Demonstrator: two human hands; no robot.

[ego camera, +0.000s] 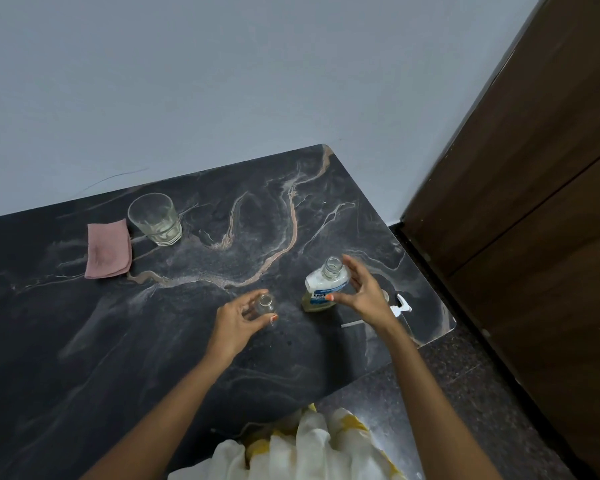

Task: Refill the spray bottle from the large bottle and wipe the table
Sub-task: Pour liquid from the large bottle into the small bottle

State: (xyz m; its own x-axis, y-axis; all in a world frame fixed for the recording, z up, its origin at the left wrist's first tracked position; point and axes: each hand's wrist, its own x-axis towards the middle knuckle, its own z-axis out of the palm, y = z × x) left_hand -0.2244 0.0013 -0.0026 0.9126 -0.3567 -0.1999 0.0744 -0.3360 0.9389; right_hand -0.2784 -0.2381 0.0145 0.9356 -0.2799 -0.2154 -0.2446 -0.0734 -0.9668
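Note:
A small clear spray bottle point(266, 304) stands uncapped on the dark marble table point(153, 334), and my left hand point(238, 322) is wrapped around it. To its right stands the large bottle point(323, 284), uncapped, with a blue-and-white label and a little yellowish liquid at the bottom. My right hand point(364, 292) is spread open around the large bottle's right side, fingers apart and not clearly touching it. The white spray head point(400, 306) with its dip tube lies on the table behind my right hand. A folded pink cloth point(108, 249) lies at the far left.
A clear drinking glass point(156, 218) stands beside the pink cloth near the grey wall. The table's right edge and rounded corner are close to the bottles. A dark wooden door point(534, 202) is to the right. White and yellow fabric point(309, 445) shows at the bottom.

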